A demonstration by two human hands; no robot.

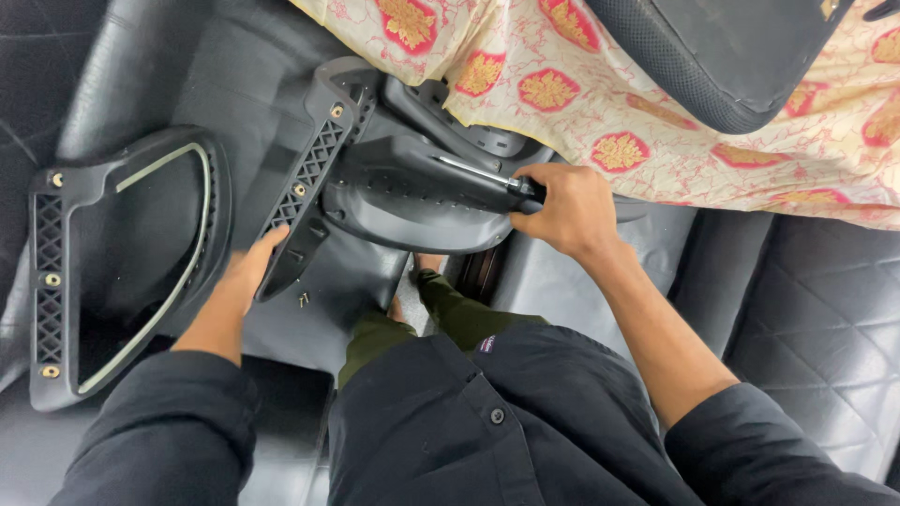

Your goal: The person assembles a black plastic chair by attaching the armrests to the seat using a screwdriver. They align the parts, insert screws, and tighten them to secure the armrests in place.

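- Far out at 9 o'clock there's a spare black armrest [117, 267] lying flat on black leather cushions [816, 328], with a pale trim line and brass screw inserts down its lattice edge.
- Left hand [248, 272] sits at about 8 o'clock from centre, fingers stretched together and pressed flat against the lower end of the second armrest [375, 183], a chunky black plastic piece with the same lattice bracket.
- A couple of small screws [303, 299] lie just below it.
- Right hand [567, 211] at 2 o'clock is fisted tight around a screwdriver [487, 176], with its silver shaft laid across the armrest.
- Floral cloth [600, 84] up at 12.
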